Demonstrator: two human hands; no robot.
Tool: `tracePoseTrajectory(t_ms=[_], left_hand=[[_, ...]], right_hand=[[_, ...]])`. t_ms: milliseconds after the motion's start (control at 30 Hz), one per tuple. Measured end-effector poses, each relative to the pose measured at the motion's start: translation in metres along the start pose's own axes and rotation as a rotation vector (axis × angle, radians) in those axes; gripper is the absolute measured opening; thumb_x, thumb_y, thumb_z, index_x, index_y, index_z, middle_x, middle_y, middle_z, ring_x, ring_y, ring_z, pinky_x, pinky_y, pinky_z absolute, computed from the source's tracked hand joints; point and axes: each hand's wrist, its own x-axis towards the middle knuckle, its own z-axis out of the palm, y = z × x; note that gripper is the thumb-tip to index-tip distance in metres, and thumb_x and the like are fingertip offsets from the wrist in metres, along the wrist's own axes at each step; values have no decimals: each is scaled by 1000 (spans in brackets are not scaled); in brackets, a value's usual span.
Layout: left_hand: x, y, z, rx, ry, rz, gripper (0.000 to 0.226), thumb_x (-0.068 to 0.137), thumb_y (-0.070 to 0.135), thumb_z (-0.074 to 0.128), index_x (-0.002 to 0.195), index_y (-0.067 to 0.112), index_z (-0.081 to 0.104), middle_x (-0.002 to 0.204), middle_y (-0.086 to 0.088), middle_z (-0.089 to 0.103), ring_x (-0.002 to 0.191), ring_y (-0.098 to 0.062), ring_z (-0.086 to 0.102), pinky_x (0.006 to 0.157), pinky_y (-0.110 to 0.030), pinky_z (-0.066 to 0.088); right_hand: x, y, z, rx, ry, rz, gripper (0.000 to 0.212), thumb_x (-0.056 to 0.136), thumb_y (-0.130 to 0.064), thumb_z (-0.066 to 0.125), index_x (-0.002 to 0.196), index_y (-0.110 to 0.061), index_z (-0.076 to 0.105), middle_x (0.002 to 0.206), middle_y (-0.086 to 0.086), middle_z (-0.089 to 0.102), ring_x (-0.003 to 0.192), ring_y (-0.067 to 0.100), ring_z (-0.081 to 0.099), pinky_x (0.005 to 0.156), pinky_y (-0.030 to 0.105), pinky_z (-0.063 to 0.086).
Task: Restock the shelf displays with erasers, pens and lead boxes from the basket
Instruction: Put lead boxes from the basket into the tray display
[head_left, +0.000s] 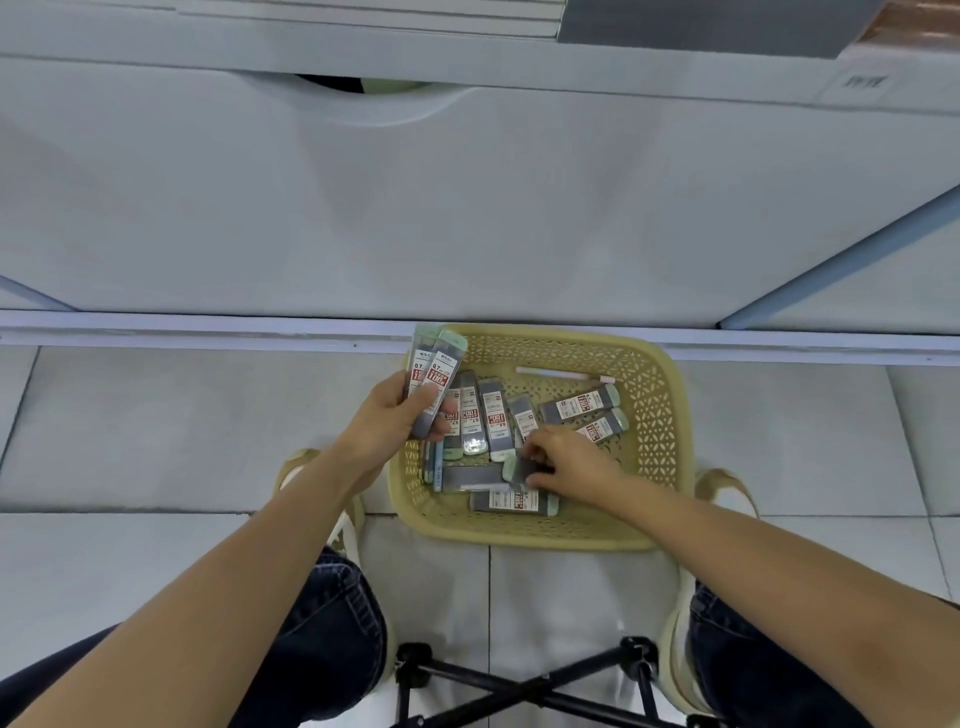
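Head view: red-and-white labels reading "0.7" and "100" front the two lead boxes (435, 376), grey with pale green caps, gripped by the left hand (395, 422) over the far-left corner of the yellow basket (661, 415). The right hand (567, 463), fingers curled, pinches a loose lead box (521, 470) among others inside. A pale pen (558, 373) lies at the far side.

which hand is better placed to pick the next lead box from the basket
Right. The right hand is down inside the basket, its fingers pinching a loose lead box; the left hand is full, gripping two lead boxes above the rim.
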Motion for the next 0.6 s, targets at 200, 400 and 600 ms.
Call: tracePoseTrajectory(t_ms=[200,400,600], left_hand=[[-3,3,3,-17,-9,-24,19,102,17,46,117,9,55,94,-8,71,73,-13,66,66,-26,58],[-7,6,7,-100,-14,-57,22,102,12,45,121,6,53,103,-13,70,82,-17,68,69,-27,59],[-14,32,26,-237,-13,-62,25,101,12,47,123,11,57,113,-12,70,101,-27,69,87,-42,57]], right_hand=[[-5,7,-7,77,-202,-83,20,83,-23,73,87,-21,53,93,-6,55,84,14,55,68,24,41],[15,-16,-55,856,-74,85,25,90,-17,62,105,-1,47,103,4,73,68,18,57,53,23,46],[17,-47,-114,1326,-63,-60,38,77,-12,74,107,-7,51,92,13,65,64,17,63,64,27,56]])
